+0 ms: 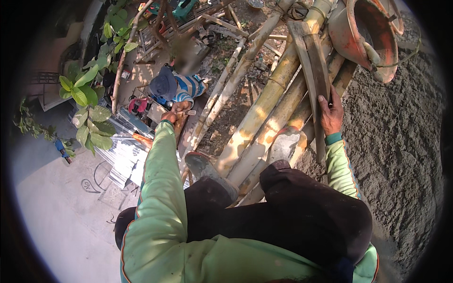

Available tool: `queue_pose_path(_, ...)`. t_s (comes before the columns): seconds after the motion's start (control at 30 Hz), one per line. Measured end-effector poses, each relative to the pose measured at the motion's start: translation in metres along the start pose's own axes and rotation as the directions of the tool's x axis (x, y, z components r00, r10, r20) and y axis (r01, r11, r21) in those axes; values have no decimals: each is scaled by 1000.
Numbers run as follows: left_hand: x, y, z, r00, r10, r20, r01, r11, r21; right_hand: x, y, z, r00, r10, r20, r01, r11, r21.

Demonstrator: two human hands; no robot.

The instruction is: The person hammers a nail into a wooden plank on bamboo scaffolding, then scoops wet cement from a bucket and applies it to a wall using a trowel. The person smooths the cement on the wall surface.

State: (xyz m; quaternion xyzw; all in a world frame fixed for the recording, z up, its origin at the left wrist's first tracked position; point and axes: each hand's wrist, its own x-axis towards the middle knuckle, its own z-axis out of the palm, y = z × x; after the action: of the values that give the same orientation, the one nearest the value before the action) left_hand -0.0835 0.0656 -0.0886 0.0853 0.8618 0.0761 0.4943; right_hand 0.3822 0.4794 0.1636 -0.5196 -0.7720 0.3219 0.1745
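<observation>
My right hand (331,114) grips the edge of a long wooden board (319,66), thumb on its upper face. A second, narrower board (303,54) lies against it at the upper end. Both rest over several thick bamboo poles (264,101), where my feet are also placed. My left arm is stretched out, and my left hand (168,117) is closed, meeting the hand (182,106) of a person in a striped shirt and a hat (163,84). A small pale piece (190,112) sticks out beside that hand; what my left fingers hold is hidden.
An orange, cement-stained bucket (349,35) with a handle leans at the upper right above wet grey mortar or sand (396,127). Leafy branches (87,89) hang at the left. Shiny metal sheeting (125,158) lies below, on the lower left.
</observation>
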Motion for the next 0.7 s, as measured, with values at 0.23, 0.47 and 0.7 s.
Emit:
queue_pose_path(0.23,-44,22,-46,975,-220,-39,215,971,-101,21,24,-9,816,88,572,-577,179,797)
queue_pose_path(0.47,-134,213,-26,854,151,-498,-43,974,221,17,11,-8,777,-22,629,-626,68,777)
queue_pose_path(0.7,-166,332,-69,729,639,248,-685,677,269,20,-2,-12,823,24,568,-567,111,816)
